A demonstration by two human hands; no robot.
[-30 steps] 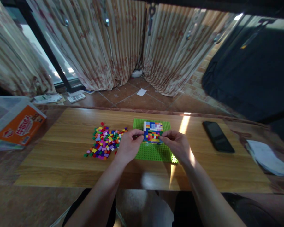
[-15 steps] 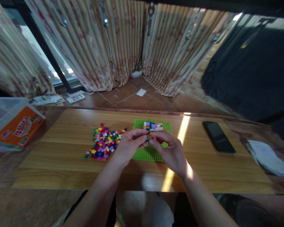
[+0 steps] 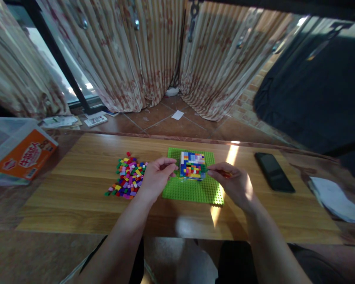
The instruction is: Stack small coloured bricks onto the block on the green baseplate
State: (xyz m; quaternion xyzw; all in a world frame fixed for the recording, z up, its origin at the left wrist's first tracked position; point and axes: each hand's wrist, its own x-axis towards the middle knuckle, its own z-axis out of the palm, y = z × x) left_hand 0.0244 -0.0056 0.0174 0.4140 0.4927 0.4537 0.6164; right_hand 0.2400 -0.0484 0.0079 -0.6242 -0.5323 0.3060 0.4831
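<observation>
A block of many-coloured toy bricks stands on the green studded baseplate, toward its far side. To the left of the block is my left hand, thumb and fingers pinched together over the plate's left edge; anything between the tips is too small to make out. My right hand is at the block's right side with its fingers closed. Small orange-red bricks show inside its curled fingers, and the fingertips are close to the block. I cannot tell whether they touch it.
A loose pile of coloured bricks lies left of the baseplate on the wooden table. A black phone lies to the right, with papers beyond it. A clear plastic box with an orange label stands at far left.
My hands were together over the baseplate, handling small bricks. They have moved apart, left hand to the left and right hand to the right, uncovering the brick block between them.
</observation>
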